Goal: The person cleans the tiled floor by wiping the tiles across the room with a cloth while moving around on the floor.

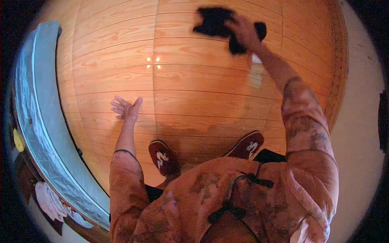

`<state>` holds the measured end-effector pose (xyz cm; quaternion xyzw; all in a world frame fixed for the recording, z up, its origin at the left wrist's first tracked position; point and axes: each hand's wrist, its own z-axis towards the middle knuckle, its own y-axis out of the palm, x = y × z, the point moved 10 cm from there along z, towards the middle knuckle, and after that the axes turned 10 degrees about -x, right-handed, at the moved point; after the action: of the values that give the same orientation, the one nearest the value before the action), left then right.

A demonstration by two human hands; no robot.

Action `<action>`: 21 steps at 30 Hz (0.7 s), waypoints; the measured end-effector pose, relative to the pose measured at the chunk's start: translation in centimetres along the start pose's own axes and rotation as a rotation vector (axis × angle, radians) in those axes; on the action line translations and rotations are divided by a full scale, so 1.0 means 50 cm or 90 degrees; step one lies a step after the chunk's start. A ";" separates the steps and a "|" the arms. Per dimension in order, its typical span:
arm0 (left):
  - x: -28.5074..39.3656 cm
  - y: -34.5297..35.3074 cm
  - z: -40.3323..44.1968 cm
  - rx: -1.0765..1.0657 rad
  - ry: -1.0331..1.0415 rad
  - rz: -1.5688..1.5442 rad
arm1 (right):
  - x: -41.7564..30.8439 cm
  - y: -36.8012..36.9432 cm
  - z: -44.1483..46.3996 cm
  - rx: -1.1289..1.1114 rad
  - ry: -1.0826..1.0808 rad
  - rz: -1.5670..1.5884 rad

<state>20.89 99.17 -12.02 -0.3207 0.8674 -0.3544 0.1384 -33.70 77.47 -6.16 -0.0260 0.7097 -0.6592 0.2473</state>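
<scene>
Up at the top right, my right hand [244, 33] is closed on a black cloth [214, 20], parts of which show on both sides of the hand. Motion blur hides its exact kind and whether it touches the floor. My left hand [128, 110] hangs open at the left of centre, fingers spread, nothing in it. Under both hands lies the wood-patterned floor [194, 89].
Along the left runs a long, low blue-grey piece of furniture [46, 69] with a shiny, plastic-like strip. Beyond it are a pale crumpled cloth [50, 200] and a yellow item [18, 140]. My feet wear dark red slippers [163, 158]. A patterned border [339, 60] edges the floor covering at right.
</scene>
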 end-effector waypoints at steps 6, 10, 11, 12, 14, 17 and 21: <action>-0.006 0.005 -0.004 0.019 0.023 -0.006 | 0.121 -0.090 0.223 0.166 0.095 0.432; 0.016 -0.012 -0.029 0.002 0.041 -0.023 | -0.207 -0.226 0.129 0.253 -0.222 0.217; 0.021 -0.012 -0.034 -0.006 0.050 -0.029 | -0.243 -0.185 0.089 0.211 -0.241 0.193; 0.019 -0.008 -0.035 0.002 0.050 -0.020 | -0.322 -0.157 0.054 0.095 -0.172 0.454; 0.019 -0.007 -0.025 0.025 0.056 -0.001 | -0.473 -0.089 -0.040 -0.155 0.067 0.740; 0.027 -0.020 -0.036 0.012 0.023 0.000 | -0.637 0.035 -0.221 -0.257 -0.035 0.558; 0.021 -0.016 -0.033 -0.012 0.045 -0.014 | -0.819 0.280 -0.507 -0.363 -0.458 0.249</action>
<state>19.71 98.92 -10.33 -0.3189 0.8715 -0.3586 0.1005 -3.56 117.54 -6.25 -0.1843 0.7232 -0.3293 0.5784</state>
